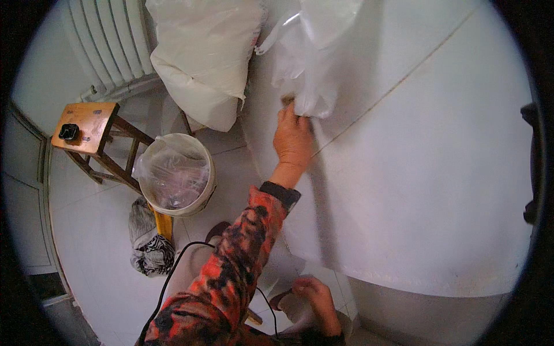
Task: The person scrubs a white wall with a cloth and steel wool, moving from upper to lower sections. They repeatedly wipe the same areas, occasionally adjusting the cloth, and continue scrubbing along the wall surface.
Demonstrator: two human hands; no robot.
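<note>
My left hand (294,137), in an orange and black patterned sleeve with a dark cuff, reaches over a white table surface (415,173). Its fingers are closed around a small brown thing (287,100), mostly hidden and blurred, whose end shows past the fingertips. Right beside those fingers lies a clear plastic bag (307,73), bunched at its near end. Lower down, my right hand (314,296) hangs off the table's near edge with its fingers curled. Whether anything is inside it cannot be seen.
A large white sack (203,65) stands at the table's far left. Left of the table are a bucket (212,186) lined with clear plastic and a wooden stool (86,114) bearing a small black object (69,131). Patterned cloth (151,255) lies on the floor; a black cable (166,277) crosses my lap.
</note>
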